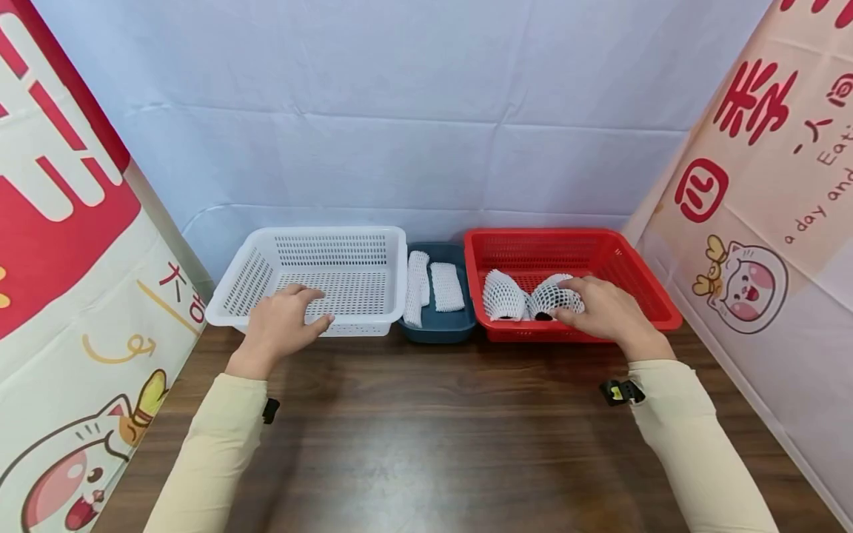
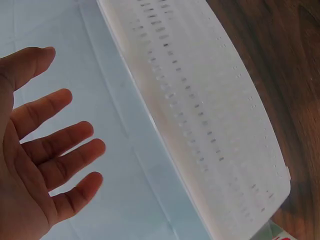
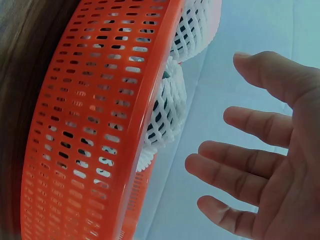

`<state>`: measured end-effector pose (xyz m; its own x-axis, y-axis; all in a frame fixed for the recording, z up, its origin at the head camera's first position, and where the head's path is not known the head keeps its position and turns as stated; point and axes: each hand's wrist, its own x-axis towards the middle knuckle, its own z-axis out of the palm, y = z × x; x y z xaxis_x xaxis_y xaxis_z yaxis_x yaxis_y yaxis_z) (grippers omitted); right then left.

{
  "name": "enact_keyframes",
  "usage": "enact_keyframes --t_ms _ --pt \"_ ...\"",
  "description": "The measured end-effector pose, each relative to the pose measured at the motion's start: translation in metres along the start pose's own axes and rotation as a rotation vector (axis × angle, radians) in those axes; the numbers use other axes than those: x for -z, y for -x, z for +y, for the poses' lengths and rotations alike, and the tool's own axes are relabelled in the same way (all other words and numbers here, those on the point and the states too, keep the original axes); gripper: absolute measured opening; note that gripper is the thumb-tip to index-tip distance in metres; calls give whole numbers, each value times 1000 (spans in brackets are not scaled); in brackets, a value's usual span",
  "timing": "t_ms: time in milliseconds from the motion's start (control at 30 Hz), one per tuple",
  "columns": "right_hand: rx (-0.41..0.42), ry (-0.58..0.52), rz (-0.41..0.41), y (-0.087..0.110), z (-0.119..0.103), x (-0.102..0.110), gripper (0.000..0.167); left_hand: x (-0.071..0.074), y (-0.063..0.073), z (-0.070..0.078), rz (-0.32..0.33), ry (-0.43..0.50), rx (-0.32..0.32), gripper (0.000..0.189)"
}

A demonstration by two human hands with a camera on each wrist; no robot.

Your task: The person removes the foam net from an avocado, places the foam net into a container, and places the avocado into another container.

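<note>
My left hand hovers over the front rim of a white perforated basket, its fingers spread and holding nothing. My right hand is above the front of a red perforated basket. In the right wrist view its relaxed fingers stand apart from a dark object in a white foam net. Another net-wrapped dark object lies to the left in the red basket. More white foam netting shows behind the right-hand one, partly hidden.
Between the baskets stands a dark blue-grey tray with flat white foam nets in it. All three containers line the back of a brown wooden table. Behind hangs a pale cloth, with printed cloths at both sides.
</note>
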<state>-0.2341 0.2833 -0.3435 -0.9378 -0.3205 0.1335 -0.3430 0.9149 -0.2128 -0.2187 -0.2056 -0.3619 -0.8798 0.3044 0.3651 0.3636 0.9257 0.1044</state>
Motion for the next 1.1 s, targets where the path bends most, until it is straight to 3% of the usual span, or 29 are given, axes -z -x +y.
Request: enact_keyframes --t_ms 300,700,933,1100 --pt "-10 -54 -18 -4 -6 -4 64 -2 -2 14 -72 82 26 51" --pt "43 -125 -16 -19 -23 -11 63 -16 -4 28 -39 188 -2 52" --pt "25 -165 -42 -29 -25 -16 66 -20 -8 35 -78 227 30 54" --pt "16 -192 -51 -34 -28 -20 67 -21 -12 41 -95 254 18 54"
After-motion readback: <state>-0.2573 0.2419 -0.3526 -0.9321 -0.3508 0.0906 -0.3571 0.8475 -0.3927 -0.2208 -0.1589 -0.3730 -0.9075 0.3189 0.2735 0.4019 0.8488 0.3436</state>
